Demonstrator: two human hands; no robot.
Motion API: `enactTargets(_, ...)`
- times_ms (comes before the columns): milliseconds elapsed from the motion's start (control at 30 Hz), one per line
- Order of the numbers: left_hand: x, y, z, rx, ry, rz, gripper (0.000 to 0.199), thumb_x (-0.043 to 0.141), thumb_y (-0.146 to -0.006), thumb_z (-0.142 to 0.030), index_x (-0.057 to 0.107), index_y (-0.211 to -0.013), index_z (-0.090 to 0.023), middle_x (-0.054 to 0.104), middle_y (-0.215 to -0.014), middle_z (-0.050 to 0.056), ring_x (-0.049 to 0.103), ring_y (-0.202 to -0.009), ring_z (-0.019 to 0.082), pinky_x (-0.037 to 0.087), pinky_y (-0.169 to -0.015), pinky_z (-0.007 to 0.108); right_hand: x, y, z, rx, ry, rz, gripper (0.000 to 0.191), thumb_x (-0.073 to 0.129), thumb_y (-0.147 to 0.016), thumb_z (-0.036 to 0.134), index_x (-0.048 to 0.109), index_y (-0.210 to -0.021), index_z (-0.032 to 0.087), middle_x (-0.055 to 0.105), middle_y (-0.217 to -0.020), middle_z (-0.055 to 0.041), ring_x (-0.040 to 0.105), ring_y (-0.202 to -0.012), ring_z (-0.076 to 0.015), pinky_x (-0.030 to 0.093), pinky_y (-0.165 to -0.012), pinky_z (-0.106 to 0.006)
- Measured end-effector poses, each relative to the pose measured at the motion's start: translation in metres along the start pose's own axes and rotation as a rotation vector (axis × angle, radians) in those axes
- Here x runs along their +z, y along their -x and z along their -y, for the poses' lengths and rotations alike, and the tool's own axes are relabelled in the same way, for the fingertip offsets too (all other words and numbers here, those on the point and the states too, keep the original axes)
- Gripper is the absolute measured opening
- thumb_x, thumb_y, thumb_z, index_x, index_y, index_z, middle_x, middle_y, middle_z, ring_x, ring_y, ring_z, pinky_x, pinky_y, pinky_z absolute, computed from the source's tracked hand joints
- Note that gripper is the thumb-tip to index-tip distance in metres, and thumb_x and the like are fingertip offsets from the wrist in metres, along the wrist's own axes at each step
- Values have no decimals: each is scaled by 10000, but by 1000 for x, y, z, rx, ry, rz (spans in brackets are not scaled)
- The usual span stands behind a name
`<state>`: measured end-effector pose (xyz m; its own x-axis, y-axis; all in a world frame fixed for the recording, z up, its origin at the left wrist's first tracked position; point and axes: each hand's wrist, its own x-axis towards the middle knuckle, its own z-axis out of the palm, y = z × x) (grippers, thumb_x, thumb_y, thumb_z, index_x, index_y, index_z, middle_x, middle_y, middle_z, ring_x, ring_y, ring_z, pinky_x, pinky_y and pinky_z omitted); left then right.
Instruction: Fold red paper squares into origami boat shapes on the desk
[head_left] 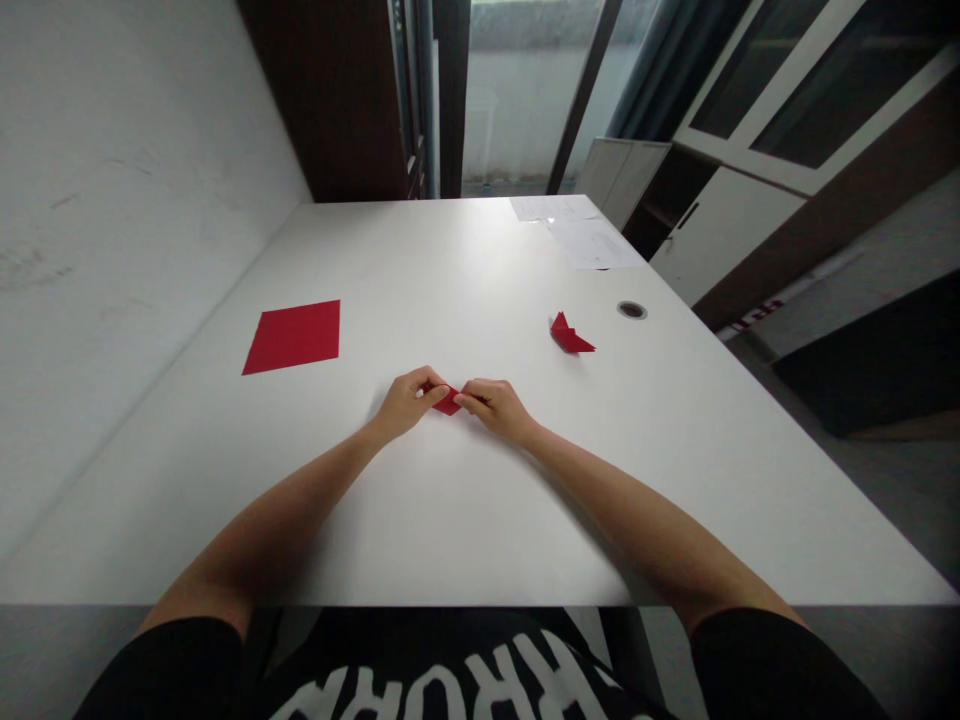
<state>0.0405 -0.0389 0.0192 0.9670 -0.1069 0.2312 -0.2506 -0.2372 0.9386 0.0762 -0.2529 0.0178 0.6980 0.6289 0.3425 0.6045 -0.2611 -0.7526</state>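
Between my two hands is a small folded piece of red paper (448, 402), just over the white table (450, 500). My left hand (411, 400) pinches its left side between thumb and fingers. The thumb and fingers of my right hand (496, 404) are closed on its right side. Fingers cover much of the paper, so its full shape is hidden. A flat red sheet (294, 337) lies to the left. Farther right sits a folded red paper figure (570, 336) with pointed ends.
White papers (592, 243) lie at the table's far right corner. A round cable hole (631, 310) is set in the tabletop at the right. A white wall (135, 200) runs along the left edge, and cabinets (720, 225) stand beyond the right edge.
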Motion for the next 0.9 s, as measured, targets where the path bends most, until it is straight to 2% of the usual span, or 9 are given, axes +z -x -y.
enactTargets(267, -5, -2, -1, 15, -82, 129, 179, 668, -895, -343, 738, -941, -184, 700, -826, 40, 614, -754, 158, 488, -709, 292, 3, 2, -6, -13, 19, 17, 430, 503, -1005, 506, 584, -697, 217, 578, -676, -12, 492, -627, -143, 378, -637, -278)
enactTargets(400, -7, -1, -4, 21, -145, 126, 158, 665, -904, -335, 734, -881, -195, 700, -796, 21, 588, -719, 143, 456, -686, 273, 5, 2, -6, 17, 5, -20, 403, 526, -992, 485, 587, -700, 214, 574, -660, -3, 481, -611, -139, 363, -619, -279)
enactTargets(567, -2, -1, 1, -27, -52, 14, 206, 702, -885, -384, 707, -852, -182, 690, -790, 16, 597, -727, 140, 461, -689, 266, 5, 1, -4, 100, -47, -107, 374, 546, -968, 489, 591, -725, 208, 558, -641, 14, 448, -596, -130, 345, -591, -274)
enactTargets(700, 6, -2, 7, -74, 166, -141, 283, 736, -852, -450, 657, -828, -179, 652, -761, 0, 563, -694, 127, 453, -678, 263, 12, 2, 1, 187, -257, -103, 322, 611, -921, 507, 589, -811, 205, 620, -713, 9, 496, -630, -131, 382, -597, -264)
enactTargets(800, 10, -2, 8, -94, 241, -177, 313, 751, -834, -474, 653, -830, -177, 634, -753, -6, 534, -689, 120, 442, -688, 260, 19, 3, 6, 184, -302, -52, 274, 665, -887, 468, 642, -926, 197, 657, -789, 0, 524, -668, -138, 409, -624, -270)
enactTargets(900, 11, -2, 9, -89, 261, -183, 297, 750, -837, -453, 651, -806, -175, 614, -738, -15, 515, -688, 114, 433, -694, 251, 22, 3, 8, 175, -237, -102, 228, 665, -893, 419, 667, -908, 191, 641, -756, 10, 516, -662, -137, 406, -636, -275)
